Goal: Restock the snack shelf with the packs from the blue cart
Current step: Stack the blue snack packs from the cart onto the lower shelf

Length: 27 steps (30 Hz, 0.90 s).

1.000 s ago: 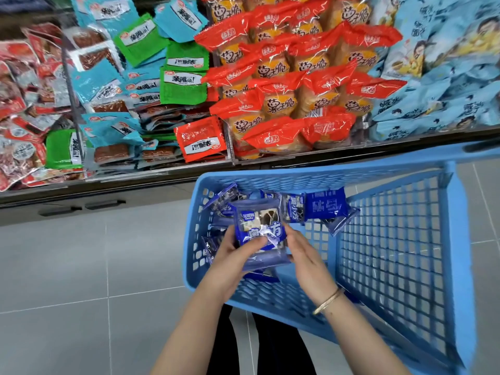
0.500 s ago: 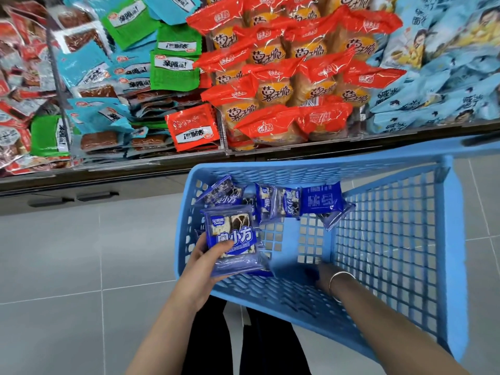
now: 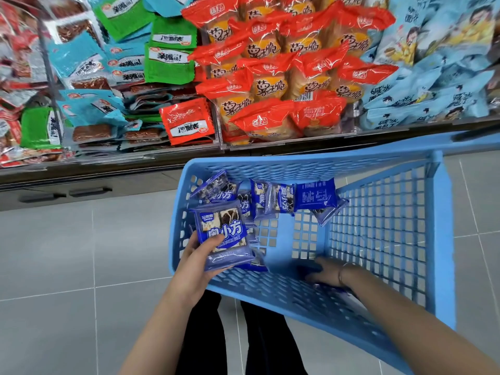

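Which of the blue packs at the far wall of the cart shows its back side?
The dark blue pack at the right end of the row: it shows only small white print, while the others show the snack picture.

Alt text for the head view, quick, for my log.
The left hand holds a stack of blue packs over the near-left corner of the blue cart; the right hand reaches to the cart floor, its grip blurred. More loose packs lie along the far wall, below a shelf crammed with red, green and pale-blue snacks.
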Each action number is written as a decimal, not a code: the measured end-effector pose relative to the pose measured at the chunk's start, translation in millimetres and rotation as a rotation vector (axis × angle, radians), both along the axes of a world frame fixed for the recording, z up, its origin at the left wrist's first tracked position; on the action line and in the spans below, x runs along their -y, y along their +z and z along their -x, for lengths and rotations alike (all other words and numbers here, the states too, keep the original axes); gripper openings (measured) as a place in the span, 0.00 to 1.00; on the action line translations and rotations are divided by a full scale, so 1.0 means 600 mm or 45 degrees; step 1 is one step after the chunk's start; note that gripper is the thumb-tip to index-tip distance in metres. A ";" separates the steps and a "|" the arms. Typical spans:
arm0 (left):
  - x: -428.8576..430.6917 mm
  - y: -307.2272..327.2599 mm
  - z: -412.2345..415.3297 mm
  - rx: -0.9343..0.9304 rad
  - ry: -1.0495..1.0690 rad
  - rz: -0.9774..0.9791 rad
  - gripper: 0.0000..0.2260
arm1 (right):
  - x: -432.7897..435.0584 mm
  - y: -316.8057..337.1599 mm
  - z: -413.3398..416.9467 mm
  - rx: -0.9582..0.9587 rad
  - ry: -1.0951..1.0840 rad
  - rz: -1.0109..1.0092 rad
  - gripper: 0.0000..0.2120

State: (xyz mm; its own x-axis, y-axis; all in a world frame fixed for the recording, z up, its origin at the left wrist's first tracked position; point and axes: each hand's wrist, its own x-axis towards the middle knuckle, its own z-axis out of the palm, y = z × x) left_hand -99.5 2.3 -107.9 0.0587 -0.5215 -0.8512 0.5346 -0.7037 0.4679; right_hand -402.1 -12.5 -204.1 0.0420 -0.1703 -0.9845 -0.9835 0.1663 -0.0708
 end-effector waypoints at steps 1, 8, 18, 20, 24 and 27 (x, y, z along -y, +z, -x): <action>-0.002 -0.001 -0.001 -0.001 0.002 -0.007 0.14 | -0.006 -0.003 -0.007 -0.012 0.063 -0.026 0.34; -0.011 0.003 -0.009 -0.002 0.021 0.009 0.17 | 0.000 -0.015 -0.023 -0.158 0.549 -0.037 0.20; -0.011 -0.004 -0.015 -0.021 0.045 -0.003 0.17 | -0.010 -0.007 -0.004 -0.171 0.506 0.139 0.16; -0.011 -0.006 -0.015 -0.033 0.068 -0.006 0.16 | -0.009 -0.004 -0.004 -0.158 0.462 0.149 0.16; -0.009 -0.009 -0.019 -0.073 0.117 -0.016 0.17 | -0.004 0.005 -0.009 -0.051 0.255 0.210 0.12; -0.007 -0.010 -0.020 -0.100 0.130 -0.011 0.17 | 0.011 0.009 -0.028 0.142 -0.044 0.296 0.09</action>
State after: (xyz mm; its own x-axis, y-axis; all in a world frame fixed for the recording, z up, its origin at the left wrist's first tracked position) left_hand -87.6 6.8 -113.9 0.0438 -0.5092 -0.8596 0.6385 -0.6475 0.4161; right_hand -385.2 -18.9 -199.0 0.1387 -0.3945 -0.9084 -0.9615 0.1662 -0.2190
